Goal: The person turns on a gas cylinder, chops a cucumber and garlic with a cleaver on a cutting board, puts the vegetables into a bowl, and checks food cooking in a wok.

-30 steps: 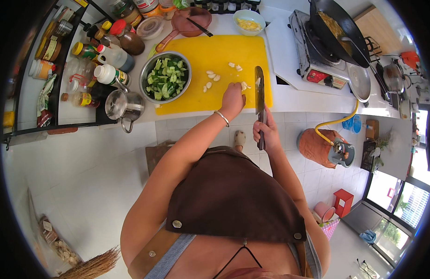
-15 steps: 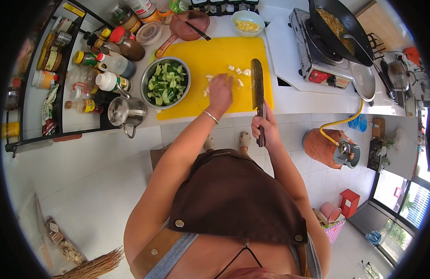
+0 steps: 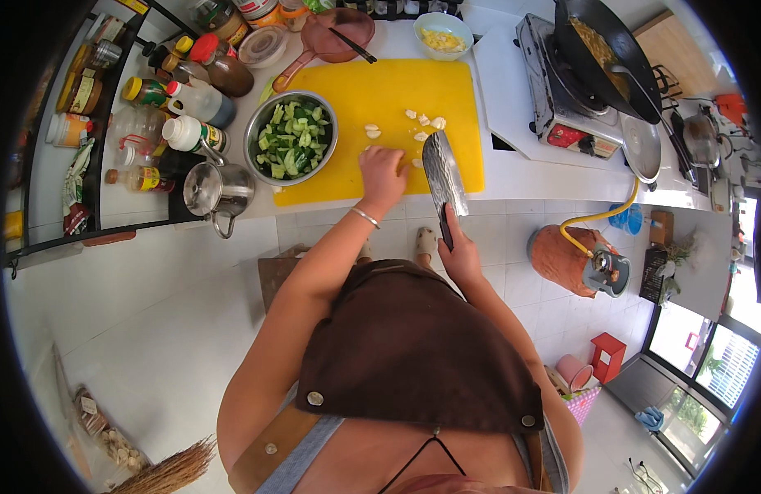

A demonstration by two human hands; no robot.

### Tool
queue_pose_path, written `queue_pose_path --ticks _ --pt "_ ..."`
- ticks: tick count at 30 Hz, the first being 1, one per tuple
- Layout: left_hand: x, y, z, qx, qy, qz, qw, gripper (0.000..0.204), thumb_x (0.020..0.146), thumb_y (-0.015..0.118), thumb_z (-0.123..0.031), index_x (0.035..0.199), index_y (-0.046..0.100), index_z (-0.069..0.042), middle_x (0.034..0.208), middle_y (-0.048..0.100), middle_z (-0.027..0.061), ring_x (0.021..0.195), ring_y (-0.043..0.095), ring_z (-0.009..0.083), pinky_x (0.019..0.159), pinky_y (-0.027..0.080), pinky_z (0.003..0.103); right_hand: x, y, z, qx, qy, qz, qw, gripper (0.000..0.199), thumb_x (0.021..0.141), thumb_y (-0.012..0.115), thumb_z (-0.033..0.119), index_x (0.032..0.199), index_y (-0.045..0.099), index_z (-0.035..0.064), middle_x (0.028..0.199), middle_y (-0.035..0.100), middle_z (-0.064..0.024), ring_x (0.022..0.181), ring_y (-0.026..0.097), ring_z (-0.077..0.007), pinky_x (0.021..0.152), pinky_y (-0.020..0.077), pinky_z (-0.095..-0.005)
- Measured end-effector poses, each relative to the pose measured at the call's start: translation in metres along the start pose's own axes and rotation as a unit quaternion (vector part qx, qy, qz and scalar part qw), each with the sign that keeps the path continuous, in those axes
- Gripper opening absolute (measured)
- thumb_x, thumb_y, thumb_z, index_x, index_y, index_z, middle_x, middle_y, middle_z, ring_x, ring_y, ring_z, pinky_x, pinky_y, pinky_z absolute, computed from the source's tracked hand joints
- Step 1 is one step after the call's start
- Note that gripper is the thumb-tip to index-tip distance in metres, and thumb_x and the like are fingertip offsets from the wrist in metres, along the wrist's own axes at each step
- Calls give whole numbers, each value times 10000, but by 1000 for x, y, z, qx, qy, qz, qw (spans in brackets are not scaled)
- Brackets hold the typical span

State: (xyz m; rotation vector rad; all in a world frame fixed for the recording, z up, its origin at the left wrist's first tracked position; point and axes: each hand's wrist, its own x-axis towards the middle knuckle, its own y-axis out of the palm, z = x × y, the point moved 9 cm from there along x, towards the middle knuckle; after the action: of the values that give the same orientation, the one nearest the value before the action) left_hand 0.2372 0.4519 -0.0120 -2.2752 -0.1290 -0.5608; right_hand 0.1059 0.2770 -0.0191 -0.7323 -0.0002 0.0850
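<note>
- Two hands over a yellow board (image 3: pixel 380 90) on a white counter (image 3: pixel 512 177).
- Left hand (image 3: pixel 383 171) lies on the board, fingers bent down among pale garlic pieces (image 3: pixel 413 115); whether it grips one, cannot tell.
- Right hand (image 3: pixel 458 255) is closed round the handle of a cleaver (image 3: pixel 444 173), blade flat-side up over the board's near edge.
- Steel bowl (image 3: pixel 294 148) of chopped green vegetable touches the board's left edge; steel pot (image 3: pixel 216 191) stands just beside it.
- Bottles and jars (image 3: pixel 191 99) crowd the counter's left end.
- Stove (image 3: pixel 561 99) with a dark wok (image 3: pixel 602 45) sits right of the board.
- Floor (image 3: pixel 150 329) is pale tile; an orange gas cylinder (image 3: pixel 574 259) stands below the stove.
</note>
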Motion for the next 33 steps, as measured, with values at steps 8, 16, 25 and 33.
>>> queue_pose_path --ticks 8,16,25,33 --pt "-26 -52 29 20 -3 -26 999 116 755 663 -53 870 653 -69 839 661 85 860 578 307 802 400 432 -3 57 -25 -262 29 60 963 755 832 542 89 1511 265 266 702 565 -147 548 583 -328 494 484 -450" --pt "-28 -35 28 -16 -7 16 1000 127 756 659 -31 881 638 -45 833 643 113 843 585 324 740 452 421 4 39 -19 -37 -16 57 998 835 809 509 -8 1531 194 268 678 553 -150 544 567 -298 515 488 -413" --pt "-19 26 4 -68 -129 127 981 268 747 664 -42 1008 621 2 954 616 194 893 587 374 782 487 434 7 1 3 507 188 100 836 855 807 502 -39 1541 119 174 702 483 -47 449 442 -113 397 376 -249" --pt "48 37 -5 -87 -68 -17 994 289 732 643 -11 1020 635 -1 905 604 190 936 576 379 814 479 440 2 -5 -10 543 203 54 813 839 813 499 -63 1539 130 141 673 495 -44 476 449 -104 435 382 -243"
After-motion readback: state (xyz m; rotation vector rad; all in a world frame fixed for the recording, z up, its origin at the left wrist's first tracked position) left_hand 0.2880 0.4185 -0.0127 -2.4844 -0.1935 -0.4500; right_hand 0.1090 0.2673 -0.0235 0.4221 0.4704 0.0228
